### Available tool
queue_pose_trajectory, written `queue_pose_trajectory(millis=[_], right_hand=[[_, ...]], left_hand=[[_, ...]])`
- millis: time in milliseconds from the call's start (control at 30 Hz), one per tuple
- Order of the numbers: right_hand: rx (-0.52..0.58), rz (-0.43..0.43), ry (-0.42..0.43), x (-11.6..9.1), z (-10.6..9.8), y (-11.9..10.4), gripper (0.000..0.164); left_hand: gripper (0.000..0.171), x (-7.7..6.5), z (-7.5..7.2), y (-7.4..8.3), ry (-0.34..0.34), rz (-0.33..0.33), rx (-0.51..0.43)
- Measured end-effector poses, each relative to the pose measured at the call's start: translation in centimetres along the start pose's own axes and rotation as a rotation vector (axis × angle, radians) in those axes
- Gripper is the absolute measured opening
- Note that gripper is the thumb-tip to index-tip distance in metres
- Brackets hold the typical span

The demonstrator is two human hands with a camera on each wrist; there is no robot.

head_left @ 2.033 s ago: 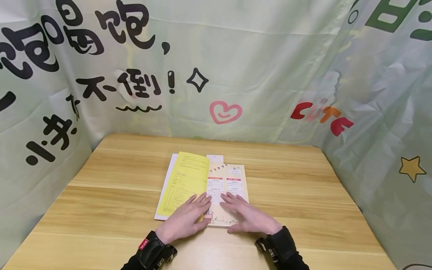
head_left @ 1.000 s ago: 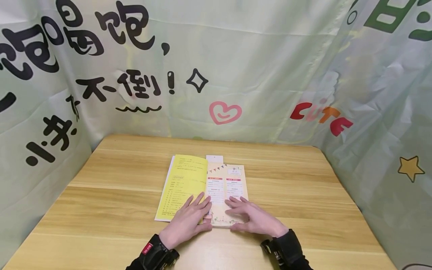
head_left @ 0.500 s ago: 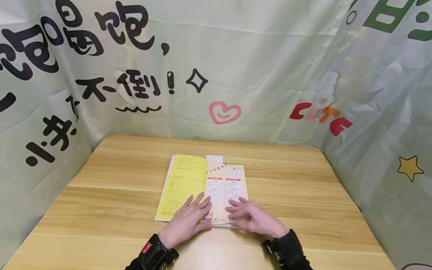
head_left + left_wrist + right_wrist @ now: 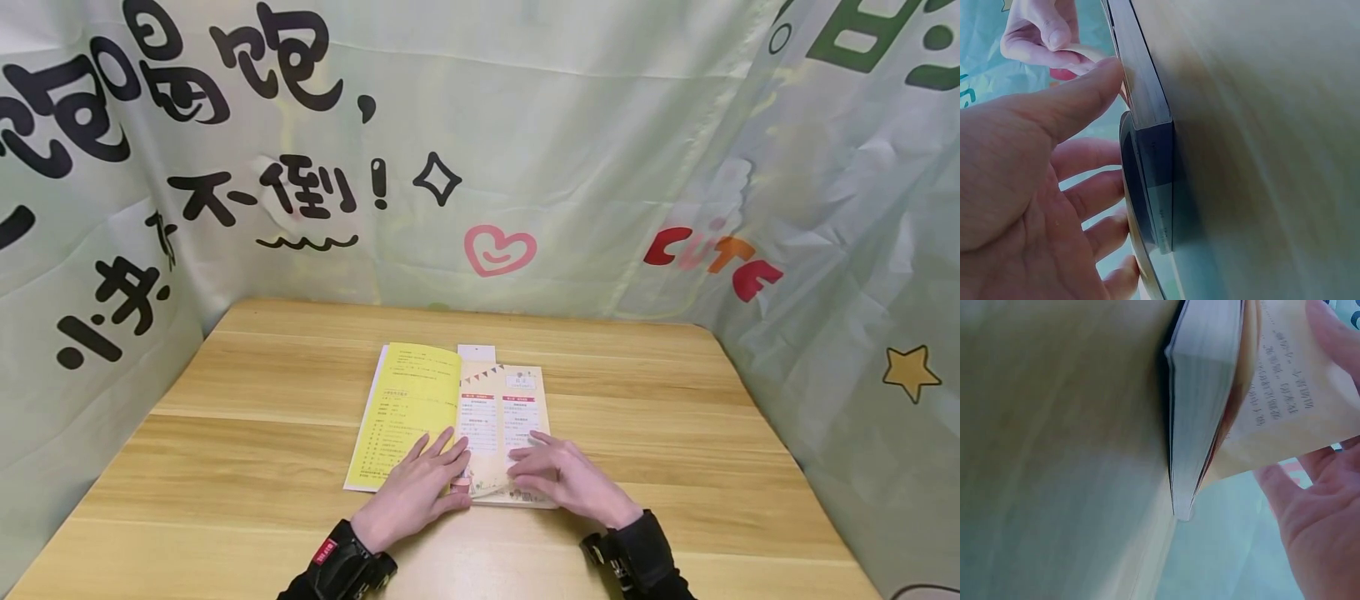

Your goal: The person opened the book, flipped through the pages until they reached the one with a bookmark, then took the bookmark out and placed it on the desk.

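Observation:
A thick book [image 4: 483, 467] lies open on the table, a yellow page [image 4: 405, 400] on its left side and a cream printed page [image 4: 498, 433] on its right. With fingers spread, my left hand [image 4: 415, 487] rests across the book's lower middle; in the left wrist view its thumb and fingertips touch the book. My right hand [image 4: 573, 479] pinches the cream page near its lower right corner, between thumb and fingers. That corner is lifted and bent, baring the page below. In the right wrist view the raised page [image 4: 1285, 406] stands away from the thick page block [image 4: 1204, 406].
A white tab or card [image 4: 477, 353] sticks out above the book's top edge. The wooden table [image 4: 675, 400] extends around the book. Printed cloth [image 4: 570, 167] hangs behind and at both sides. A dark cable [image 4: 926, 590] shows at the bottom right corner.
My right hand has slid slightly right and curled its fingers onto the cream page, whose lower corner has risen. The yellow page has settled flatter. My left hand has shifted slightly, then stayed still.

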State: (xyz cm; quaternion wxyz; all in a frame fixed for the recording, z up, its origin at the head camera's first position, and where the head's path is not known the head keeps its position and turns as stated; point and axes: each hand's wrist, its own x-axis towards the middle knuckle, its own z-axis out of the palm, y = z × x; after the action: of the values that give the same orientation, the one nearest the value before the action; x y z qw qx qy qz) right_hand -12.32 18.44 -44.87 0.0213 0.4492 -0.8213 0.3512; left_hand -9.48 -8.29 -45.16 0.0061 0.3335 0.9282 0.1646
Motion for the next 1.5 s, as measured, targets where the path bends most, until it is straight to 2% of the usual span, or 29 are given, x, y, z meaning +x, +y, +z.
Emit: queue_pose_trajectory(millis=[300,600,833,1067,1233,1367,1500], right_hand=[[-0.045,-0.069,0.145,0.4,0.0,0.0,0.017],[-0.057,-0.082,0.232,0.5,-0.1,-0.3,0.024],[-0.134,-0.11,0.297,0.7,-0.2,-0.2,0.027],[-0.219,-0.135,0.41,1.0,-0.1,-0.2,0.032],[-0.273,-0.096,0.508,1.3,0.1,-0.4,0.032],[-0.295,-0.009,0.573,1.4,0.3,-0.6,0.037],[-0.284,0.088,0.596,1.6,0.6,-0.7,0.041]], left_hand=[[0.054,-0.1,-0.2,-0.1,-0.001,0.027,-0.02],[0.039,-0.1,-0.2,-0.1,0.017,0.043,-0.015],[0.058,-0.1,-0.2,0.1,0.037,0.028,-0.017],[0.064,0.0,-0.1,0.5,0.041,-0.009,-0.032],[0.064,0.0,0.1,0.7,0.043,-0.032,-0.027],[0.063,0.1,0.1,0.9,0.054,-0.044,-0.028],[0.06,0.2,0.2,1.0,0.06,-0.045,-0.014]])
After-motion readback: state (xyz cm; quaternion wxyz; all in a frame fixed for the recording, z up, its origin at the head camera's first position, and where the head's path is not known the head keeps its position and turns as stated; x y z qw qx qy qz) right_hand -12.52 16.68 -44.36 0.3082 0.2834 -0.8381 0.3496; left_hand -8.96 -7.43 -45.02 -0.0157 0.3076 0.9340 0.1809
